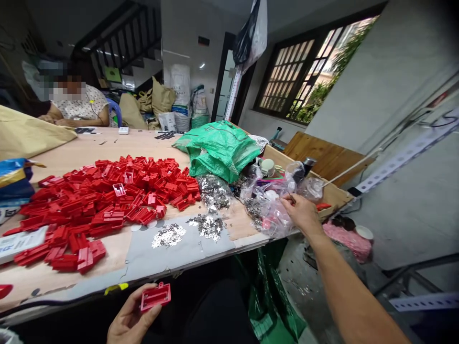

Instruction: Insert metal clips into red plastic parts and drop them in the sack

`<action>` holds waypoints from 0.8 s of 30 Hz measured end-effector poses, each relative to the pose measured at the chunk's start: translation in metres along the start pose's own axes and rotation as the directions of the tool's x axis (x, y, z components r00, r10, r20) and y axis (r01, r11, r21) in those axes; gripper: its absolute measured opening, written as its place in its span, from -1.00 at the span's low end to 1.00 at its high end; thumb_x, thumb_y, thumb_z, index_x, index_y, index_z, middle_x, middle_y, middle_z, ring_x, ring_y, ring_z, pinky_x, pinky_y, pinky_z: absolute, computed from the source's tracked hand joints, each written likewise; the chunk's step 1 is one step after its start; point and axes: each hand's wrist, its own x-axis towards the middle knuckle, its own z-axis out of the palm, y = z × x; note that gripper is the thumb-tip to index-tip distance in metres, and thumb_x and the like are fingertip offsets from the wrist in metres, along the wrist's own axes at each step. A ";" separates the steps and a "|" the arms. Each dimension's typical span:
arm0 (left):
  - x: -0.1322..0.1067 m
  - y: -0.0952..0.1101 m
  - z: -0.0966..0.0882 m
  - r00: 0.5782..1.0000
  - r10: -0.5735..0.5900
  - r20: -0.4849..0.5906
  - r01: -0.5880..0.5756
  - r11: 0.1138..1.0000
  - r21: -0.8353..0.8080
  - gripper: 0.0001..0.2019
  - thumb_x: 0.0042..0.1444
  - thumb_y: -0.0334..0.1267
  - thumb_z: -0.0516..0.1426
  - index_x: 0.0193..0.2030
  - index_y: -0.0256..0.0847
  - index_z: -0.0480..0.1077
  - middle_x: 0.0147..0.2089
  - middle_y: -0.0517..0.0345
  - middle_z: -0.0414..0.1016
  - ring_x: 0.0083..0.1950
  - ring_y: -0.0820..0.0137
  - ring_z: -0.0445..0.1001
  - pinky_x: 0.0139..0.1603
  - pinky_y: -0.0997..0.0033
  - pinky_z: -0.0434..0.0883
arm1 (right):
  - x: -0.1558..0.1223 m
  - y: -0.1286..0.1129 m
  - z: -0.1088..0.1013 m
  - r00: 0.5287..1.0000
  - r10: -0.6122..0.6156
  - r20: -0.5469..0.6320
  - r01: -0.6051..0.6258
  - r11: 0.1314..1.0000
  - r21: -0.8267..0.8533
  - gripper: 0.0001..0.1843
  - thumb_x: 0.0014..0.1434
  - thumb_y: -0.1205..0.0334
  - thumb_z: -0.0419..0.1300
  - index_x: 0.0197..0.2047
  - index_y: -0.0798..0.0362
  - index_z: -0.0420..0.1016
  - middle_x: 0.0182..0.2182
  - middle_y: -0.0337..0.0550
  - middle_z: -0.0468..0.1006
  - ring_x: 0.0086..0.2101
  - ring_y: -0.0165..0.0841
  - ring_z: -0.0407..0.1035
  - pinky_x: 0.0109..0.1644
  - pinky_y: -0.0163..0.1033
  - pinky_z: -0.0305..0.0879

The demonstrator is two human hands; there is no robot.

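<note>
My left hand (131, 317) is low at the table's near edge, fingers closed around a small red plastic housing (155, 295). My right hand (300, 212) is stretched out to the right, its fingers down on clear plastic bags (272, 210) holding small metal parts; what the fingers grip, if anything, I cannot make out. A big heap of the same red plastic housings (103, 196) covers the middle of the table. Two small piles of shiny metal clips (168, 235) lie on grey card near the front edge.
A green plastic sack (218, 148) lies behind the bags. Another person sits at the far left end of the table (77, 102). A blue packet (14, 179) is at the left edge. A green bag (272, 306) hangs under the table; a pink bundle (346, 239) lies beyond the corner.
</note>
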 end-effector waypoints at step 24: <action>0.002 0.004 -0.008 0.990 -0.041 0.138 0.037 0.999 0.031 -0.56 -0.27 -0.20 0.40 -0.18 -0.23 0.50 -0.22 0.09 0.62 -0.20 0.32 0.57 -0.15 0.51 0.50 | -0.013 -0.012 0.003 0.993 -0.112 -0.047 0.113 0.993 0.031 -0.75 0.15 0.04 0.02 -0.38 0.02 0.36 -0.40 0.00 0.51 -0.38 -0.16 0.37 -0.34 -0.15 0.17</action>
